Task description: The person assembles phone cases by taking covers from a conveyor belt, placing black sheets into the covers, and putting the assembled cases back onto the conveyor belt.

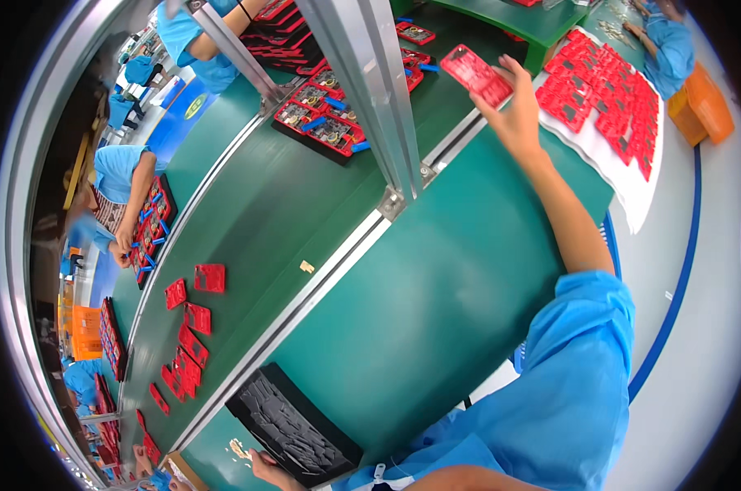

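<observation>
My right hand reaches out to the far right, closed on a red plastic case part that is held up above the edge of the green belt. Down at the lower edge, my left hand is only partly in view, its fingers bunched beside small beige pieces on the bench. What those fingers hold, if anything, is too small to make out. Right next to it lies a black tray filled with dark grey strips.
Loose red case parts lie on the green conveyor. A metal post rises at the belt's edge. Black trays of red units stand beyond. Red parts cover a white sheet at right. Co-workers sit across.
</observation>
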{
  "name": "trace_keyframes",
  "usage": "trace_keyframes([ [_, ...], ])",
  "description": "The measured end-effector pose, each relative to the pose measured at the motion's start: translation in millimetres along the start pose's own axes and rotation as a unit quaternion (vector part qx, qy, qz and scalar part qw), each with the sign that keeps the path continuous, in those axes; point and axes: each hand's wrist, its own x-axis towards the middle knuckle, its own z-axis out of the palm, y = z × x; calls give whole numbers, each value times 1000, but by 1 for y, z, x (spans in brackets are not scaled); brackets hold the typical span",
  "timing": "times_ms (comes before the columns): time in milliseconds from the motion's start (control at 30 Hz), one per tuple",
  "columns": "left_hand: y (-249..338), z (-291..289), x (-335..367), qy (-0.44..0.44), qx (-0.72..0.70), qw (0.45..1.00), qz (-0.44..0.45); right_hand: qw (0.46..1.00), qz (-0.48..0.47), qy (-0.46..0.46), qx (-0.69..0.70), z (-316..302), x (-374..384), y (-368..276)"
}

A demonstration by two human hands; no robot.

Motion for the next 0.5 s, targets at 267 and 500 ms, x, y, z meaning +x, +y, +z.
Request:
trace_keyframes([
  [267,45,15,-5,-31,-250,966,-55,949,-93,-146,263,-77,-127,-218],
  [500,132,22,-7,-486,-307,816,-68,682,-269,-485,477,-23,-201,-409],
])
